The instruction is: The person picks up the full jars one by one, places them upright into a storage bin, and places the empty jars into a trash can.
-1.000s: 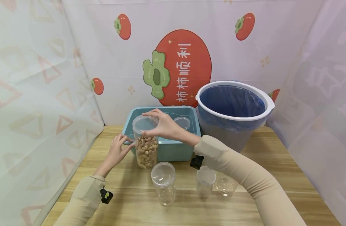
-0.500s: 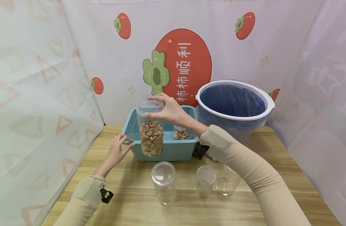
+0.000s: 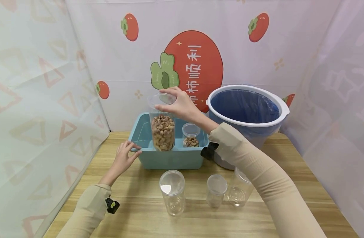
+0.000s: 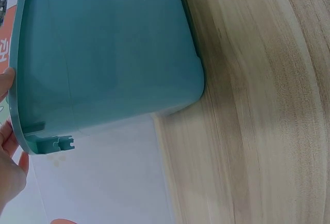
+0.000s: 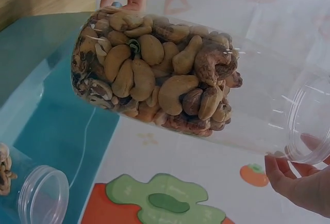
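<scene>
My right hand [image 3: 182, 105] grips a tall clear jar [image 3: 163, 130] by its lidded top. Cashews fill roughly its lower half, as the right wrist view shows close up on the nuts [image 5: 154, 74]. The jar hangs upright over the front rim of a teal plastic bin [image 3: 173, 160]. At the bin's left front corner, my left hand [image 3: 124, 157] pinches the rim; in the left wrist view its fingers [image 4: 7, 136] lie at that edge. Inside the bin, on the right, stands a small lidded jar [image 3: 191, 135] with some cashews in it.
Three clear jars without nuts stand on the wooden table [image 3: 140, 215]: a tall one [image 3: 173, 193], a small one [image 3: 216, 191] and another [image 3: 239, 190] partly behind my right sleeve. A large bucket [image 3: 245, 112] with a blue liner stands right of the bin. A printed cloth hangs behind.
My right hand has raised the cashew jar from in front of the bin, up and slightly right, to above its front rim. The left hand has stayed at the bin's corner.
</scene>
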Demonstrator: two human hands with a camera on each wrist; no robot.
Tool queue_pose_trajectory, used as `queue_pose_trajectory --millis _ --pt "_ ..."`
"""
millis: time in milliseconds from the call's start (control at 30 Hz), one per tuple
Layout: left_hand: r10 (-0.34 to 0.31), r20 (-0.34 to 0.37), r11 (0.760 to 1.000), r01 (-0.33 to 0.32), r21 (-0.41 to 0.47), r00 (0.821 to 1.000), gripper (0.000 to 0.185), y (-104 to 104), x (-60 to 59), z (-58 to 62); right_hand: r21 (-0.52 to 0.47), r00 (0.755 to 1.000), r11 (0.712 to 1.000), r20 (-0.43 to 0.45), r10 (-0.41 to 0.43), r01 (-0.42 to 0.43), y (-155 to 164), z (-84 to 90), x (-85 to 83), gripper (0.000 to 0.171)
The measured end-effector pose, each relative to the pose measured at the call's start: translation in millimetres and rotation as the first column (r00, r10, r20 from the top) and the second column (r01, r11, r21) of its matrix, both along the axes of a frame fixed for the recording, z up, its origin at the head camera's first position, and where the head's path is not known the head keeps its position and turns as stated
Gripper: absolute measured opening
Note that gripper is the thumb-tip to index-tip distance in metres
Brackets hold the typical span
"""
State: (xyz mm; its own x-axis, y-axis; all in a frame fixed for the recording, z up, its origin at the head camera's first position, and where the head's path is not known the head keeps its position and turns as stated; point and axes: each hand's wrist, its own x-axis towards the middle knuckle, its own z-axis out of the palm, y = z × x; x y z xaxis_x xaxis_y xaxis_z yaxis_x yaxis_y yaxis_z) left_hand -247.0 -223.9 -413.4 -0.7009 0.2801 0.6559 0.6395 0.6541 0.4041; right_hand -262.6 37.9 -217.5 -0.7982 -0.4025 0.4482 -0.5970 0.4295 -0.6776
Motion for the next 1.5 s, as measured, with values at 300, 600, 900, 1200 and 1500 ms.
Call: queue_pose_trajectory --millis 300,600,900,1200,1500 --pt "0.011 0.019 1.0 -0.011 -0.002 1.0 0.016 1 0.5 0.7 0.012 0.998 0.999 0.051 -0.042 0.042 -1 -8.6 -18.0 0.058" --pt "0.013 0.014 1.0 -0.013 0.006 1.0 0.016 2 -0.1 -0.8 0.01 0.994 0.998 0.091 -0.064 0.063 -2 -30.7 -34.3 0.061" --pt "0.012 0.021 1.0 -0.012 0.009 1.0 0.016 0 0.7 -0.3 0.013 0.988 0.998 0.138 -0.065 0.064 -2 -52.2 -41.6 0.063" --pt "0.007 0.022 1.0 -0.008 0.015 1.0 0.015 1 1.1 1.2 0.042 0.982 0.998 0.181 -0.059 0.052 -4 -70.1 -45.8 0.065" --pt "0.013 0.018 1.0 -0.014 0.015 1.0 0.016 1 0.8 -0.5 0.045 0.973 0.997 0.222 -0.069 0.06 -7 -87.1 -45.6 0.066"
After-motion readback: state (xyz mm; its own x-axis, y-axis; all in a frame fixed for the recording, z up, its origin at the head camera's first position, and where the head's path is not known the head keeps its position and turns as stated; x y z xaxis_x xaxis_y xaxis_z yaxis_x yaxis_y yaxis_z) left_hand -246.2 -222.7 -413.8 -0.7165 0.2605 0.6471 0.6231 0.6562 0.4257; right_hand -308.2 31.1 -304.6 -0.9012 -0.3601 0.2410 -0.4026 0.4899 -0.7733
